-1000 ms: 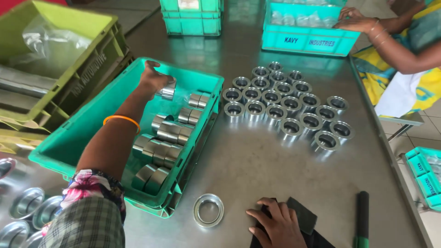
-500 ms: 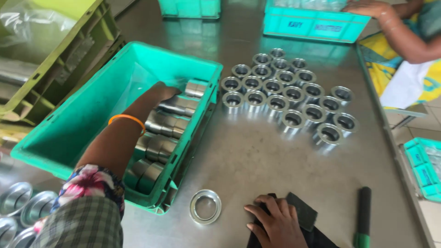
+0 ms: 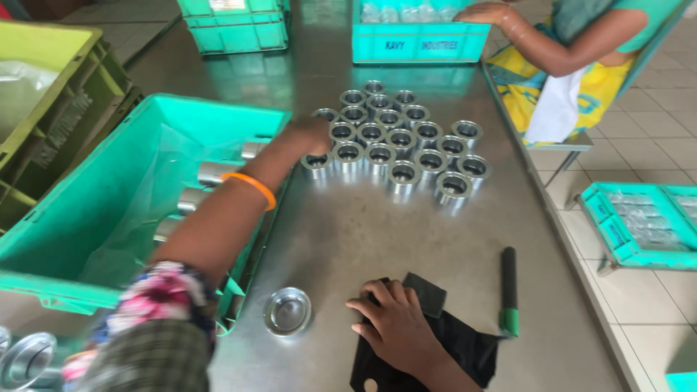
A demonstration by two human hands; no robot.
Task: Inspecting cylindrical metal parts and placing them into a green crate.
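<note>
The left hand (image 3: pixel 308 134) is extended across the steel counter (image 3: pixel 377 232) to the near-left edge of a cluster of short metal sleeves (image 3: pixel 396 141), which stand upright, open ends up, in tight rows touching one another. The hand is blurred and seen from behind; whether it is clenched on a sleeve or released cannot be told. An orange bangle (image 3: pixel 250 187) sits on that forearm, which passes over the right rim of a teal crate (image 3: pixel 109 210). Several more sleeves lie on their sides inside the crate, partly hidden by the arm. The right hand (image 3: pixel 392 323) lies flat, fingers spread and grasping nothing, pressing on a black cloth (image 3: pixel 450 341) at the near edge of the counter. A shallow round metal cap (image 3: pixel 287 312) rests just left of that hand, apart from it. A black marker with a green end (image 3: pixel 509 290) lies to the right of the cloth. At the far end stands a second teal crate (image 3: pixel 421 43), with another person's hand (image 3: pixel 486 12) on its rim. An olive crate (image 3: pixel 51 109) sits at far left.
</note>
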